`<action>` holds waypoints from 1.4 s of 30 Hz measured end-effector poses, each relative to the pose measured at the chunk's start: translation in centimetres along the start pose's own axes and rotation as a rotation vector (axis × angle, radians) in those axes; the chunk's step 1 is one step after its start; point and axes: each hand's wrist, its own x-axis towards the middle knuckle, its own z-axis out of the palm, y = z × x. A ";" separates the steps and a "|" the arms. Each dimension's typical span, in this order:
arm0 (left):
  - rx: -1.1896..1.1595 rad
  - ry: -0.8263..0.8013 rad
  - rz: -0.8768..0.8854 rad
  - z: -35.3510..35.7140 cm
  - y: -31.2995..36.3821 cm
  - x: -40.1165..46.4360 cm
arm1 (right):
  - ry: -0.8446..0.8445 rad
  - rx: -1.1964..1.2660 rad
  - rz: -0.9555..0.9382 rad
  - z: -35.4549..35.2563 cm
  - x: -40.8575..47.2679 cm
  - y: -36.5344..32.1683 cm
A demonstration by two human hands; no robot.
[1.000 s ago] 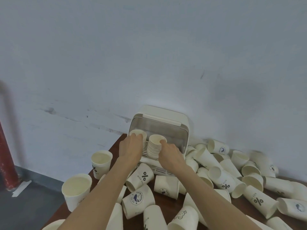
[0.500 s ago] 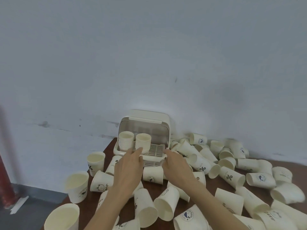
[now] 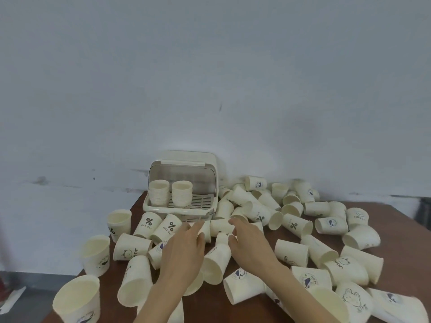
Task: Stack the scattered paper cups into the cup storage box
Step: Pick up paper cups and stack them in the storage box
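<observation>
From your head camera, your left hand [image 3: 184,250] and right hand [image 3: 250,247] hover with fingers loosely extended, grasping nothing, above the paper cups [image 3: 291,226] lying tipped over across the brown table [image 3: 403,231]. Just beyond your fingertips, against the wall [image 3: 210,78], the cup storage box [image 3: 184,183] stands with its lid raised, two upright stacks [image 3: 171,193] side by side in its left part.

Cream cup storage box [image 3: 184,164] stands open at the tabletop's back, two cup stacks [image 3: 170,193] upright inside; printed paper cups [image 3: 293,226] lie scattered around it
</observation>
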 end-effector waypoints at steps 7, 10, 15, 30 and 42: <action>-0.047 -0.064 0.015 1.3 1.2 -0.3 | 0.016 -0.060 0.020 -0.5 -1.0 1.3; -0.044 -0.078 0.031 1.9 1.6 -0.4 | 0.006 -0.065 0.041 -0.8 -1.2 1.9; -0.068 -0.099 0.046 2.9 2.6 -0.6 | 0.036 -0.069 0.061 -1.5 -1.9 2.9; -0.069 -0.203 0.106 5.4 5.7 -1.4 | 0.117 -0.080 0.179 -5.0 -6.1 6.3; -0.100 -0.278 0.202 7.5 8.3 -3.9 | 0.168 -0.119 0.309 -7.2 -10.9 9.8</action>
